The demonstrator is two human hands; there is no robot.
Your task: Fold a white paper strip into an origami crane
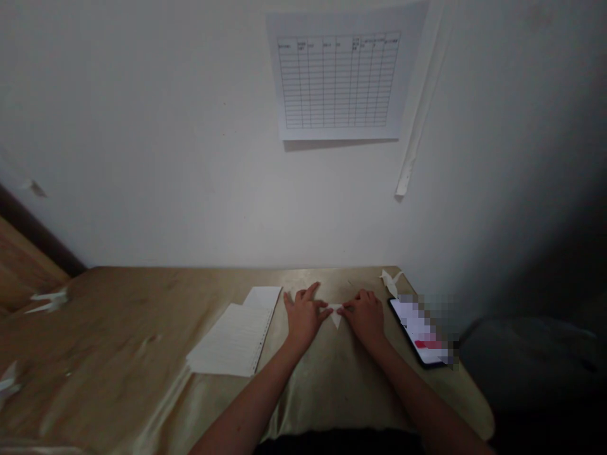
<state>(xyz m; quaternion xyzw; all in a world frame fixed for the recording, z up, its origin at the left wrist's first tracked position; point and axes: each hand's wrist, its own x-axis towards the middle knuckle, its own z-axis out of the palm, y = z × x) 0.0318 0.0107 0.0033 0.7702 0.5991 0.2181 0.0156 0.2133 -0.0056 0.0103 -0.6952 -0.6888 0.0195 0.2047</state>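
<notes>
A small folded piece of white paper (336, 319) lies on the table between my hands, its pointed end toward me. My left hand (303, 315) pinches its left corner between thumb and forefinger, with the other fingers spread. On the opposite corner, my right hand (366, 316) pinches the paper with its fingers curled. Loose ruled sheets (230, 341) with punched holes rest left of my left hand, partly over another white sheet (263, 296). Right of my right hand lies a phone (417, 332) with its screen lit and partly pixelated.
A folded paper figure (391, 282) sits at the table's back right corner, beyond the phone. More folded paper figures (50, 299) lie at the far left. The brown-covered table (118, 335) meets a white wall, where a printed grid sheet (339, 82) hangs.
</notes>
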